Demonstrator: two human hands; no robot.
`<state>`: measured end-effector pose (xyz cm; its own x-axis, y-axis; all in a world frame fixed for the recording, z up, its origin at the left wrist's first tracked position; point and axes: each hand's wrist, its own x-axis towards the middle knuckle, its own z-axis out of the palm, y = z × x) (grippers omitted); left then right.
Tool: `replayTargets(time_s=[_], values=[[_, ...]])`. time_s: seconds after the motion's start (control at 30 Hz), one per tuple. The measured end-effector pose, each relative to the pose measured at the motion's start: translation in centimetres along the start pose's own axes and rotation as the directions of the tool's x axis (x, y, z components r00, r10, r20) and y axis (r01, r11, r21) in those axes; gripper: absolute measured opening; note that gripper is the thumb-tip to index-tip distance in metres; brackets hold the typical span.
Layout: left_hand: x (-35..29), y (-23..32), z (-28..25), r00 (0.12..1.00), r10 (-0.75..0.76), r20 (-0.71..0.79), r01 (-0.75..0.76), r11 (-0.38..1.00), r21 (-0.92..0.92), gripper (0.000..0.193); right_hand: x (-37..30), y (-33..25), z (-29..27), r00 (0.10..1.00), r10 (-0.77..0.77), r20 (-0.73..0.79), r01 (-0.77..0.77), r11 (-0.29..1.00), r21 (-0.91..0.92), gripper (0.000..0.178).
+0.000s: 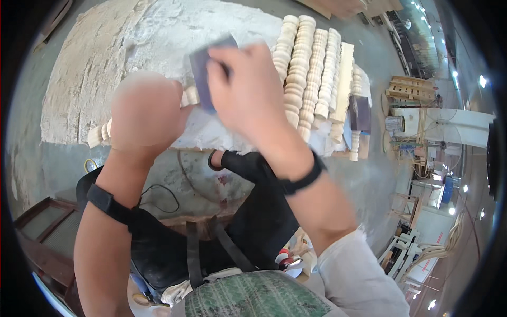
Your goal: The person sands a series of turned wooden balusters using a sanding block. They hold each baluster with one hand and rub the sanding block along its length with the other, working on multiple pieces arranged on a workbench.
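Observation:
My left hand [145,111], blurred by motion, is wrapped round a pale turned wooden spindle [98,136]. One end of the spindle sticks out at the lower left of the fist, and a short beaded piece shows on the other side. In my right hand [245,87] is a dark purple-grey sheet of sandpaper [199,71], gripped between thumb and fingers. The sheet stands beside the spindle's right end; whether they touch is hard to tell. Both hands are above a dusty whitish work surface [90,63].
Several turned spindles [300,74] lie side by side right of my hands. Another dark sheet [360,113] rests over the rightmost ones. A brown framed panel [50,232] stands at lower left. A wooden pallet [411,89] and machinery [404,248] are farther right.

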<state>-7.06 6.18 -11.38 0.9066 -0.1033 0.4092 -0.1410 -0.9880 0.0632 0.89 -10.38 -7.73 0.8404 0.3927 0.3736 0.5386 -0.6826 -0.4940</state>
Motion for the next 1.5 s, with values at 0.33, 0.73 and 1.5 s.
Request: replayTargets(time_s=[0.33,0.73,1.5], values=[[0.5,0.1,-0.3,0.998,-0.049,-0.047,0.049,0.999,-0.003,0.034,-9.5,2.7,-7.4,0.842,0.477,0.253,-0.425,0.298,0.855,0.029],[0.2,0.0,-0.3,0.999,-0.039,-0.013,0.040,0.999,0.024,0.033,-1.6,0.3,-2.0,0.997,-0.035,-0.075,0.043,0.993,0.112,0.023],[0.3,-0.5,0.1,0.998,-0.055,-0.035,0.052,0.996,-0.070,0.032,-1.2,0.8,-3.3,0.999,-0.015,0.037,0.011,0.995,0.095,0.025]])
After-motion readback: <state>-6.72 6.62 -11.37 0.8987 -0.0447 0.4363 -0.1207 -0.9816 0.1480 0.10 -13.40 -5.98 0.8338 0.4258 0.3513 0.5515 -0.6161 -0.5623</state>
